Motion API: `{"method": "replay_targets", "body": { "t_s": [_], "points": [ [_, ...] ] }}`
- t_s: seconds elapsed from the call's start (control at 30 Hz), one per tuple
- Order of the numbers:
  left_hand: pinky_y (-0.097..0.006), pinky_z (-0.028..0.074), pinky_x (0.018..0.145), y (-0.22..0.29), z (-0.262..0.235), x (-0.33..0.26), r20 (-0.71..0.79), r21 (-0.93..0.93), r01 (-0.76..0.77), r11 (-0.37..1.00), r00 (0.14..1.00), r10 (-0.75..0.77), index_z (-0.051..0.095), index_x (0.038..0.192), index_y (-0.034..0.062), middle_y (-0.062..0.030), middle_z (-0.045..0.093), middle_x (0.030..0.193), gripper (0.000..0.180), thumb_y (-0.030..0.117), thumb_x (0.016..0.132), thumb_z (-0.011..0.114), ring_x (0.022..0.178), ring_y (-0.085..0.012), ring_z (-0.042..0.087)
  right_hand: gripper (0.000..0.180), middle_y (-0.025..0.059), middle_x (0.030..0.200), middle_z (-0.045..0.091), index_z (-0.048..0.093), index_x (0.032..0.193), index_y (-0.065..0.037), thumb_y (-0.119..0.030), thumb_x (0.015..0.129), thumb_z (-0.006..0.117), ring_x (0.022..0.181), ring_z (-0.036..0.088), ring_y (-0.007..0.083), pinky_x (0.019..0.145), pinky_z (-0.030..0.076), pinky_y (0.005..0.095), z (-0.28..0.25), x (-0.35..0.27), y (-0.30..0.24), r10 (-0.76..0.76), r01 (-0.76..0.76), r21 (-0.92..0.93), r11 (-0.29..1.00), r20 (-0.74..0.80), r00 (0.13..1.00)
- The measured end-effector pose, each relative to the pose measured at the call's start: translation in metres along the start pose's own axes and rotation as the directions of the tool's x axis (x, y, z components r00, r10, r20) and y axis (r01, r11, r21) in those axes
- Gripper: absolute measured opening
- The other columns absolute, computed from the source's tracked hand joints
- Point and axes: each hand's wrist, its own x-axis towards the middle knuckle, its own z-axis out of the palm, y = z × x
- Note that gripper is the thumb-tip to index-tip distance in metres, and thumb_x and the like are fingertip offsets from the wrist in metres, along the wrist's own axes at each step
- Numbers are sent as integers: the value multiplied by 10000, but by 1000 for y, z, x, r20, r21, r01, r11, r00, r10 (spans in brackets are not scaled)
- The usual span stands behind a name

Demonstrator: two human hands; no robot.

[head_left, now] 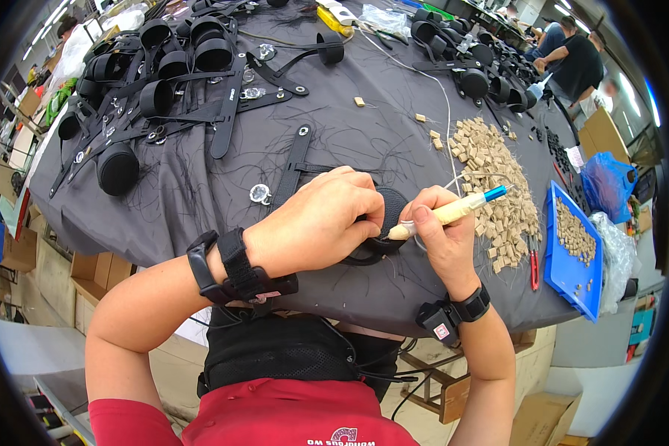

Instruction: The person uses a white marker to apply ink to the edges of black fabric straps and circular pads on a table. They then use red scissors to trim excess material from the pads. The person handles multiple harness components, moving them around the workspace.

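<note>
My left hand (323, 215) is closed, its fingertips pinching the edge of a black leather-like strap piece with a rounded cup (394, 208). Much of that piece is hidden beneath the hand. A flat black strap (296, 160) with a metal snap reaches up from behind my left hand. In my right hand (446, 234) I grip a pen-shaped tool (457, 210) with a cream body and a blue collar. Its thin tip points to the upper right, and its cream butt end is close to the cup. A clear round plastic-wrapped fitting (260, 194) lies left of my left hand.
A heap of small tan blocks (494, 193) lies to the right, near red-handled pliers (534, 269) and a blue tray (554, 260). Black strap assemblies (175, 67) cover the far left. A white cord (442, 89) crosses the grey cloth. People work at far right.
</note>
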Motion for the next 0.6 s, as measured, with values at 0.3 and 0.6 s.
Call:
{"method": "replay_targets", "body": {
  "t_s": [0.3,0.6],
  "points": [
    [-399,480,840,-2,0,-1,-13,-30,14,999,1000,-14,630,864,28,-98,617,909,77,25,799,672,936,-304,585,182,23,755,646,611,859,-20,-157,979,612,680,593,58,604,464,209,1,1,-1,30,-28,129,991,-12,999],
    [-385,510,840,2,-1,-6,-28,39,0,999,1000,2,659,875,11,-105,628,929,94,2,784,681,963,-297,617,167,45,766,662,603,852,-14,-121,976,574,682,616,78,610,481,224,-3,2,0,15,-13,139,990,-20,1000]
  ]
}}
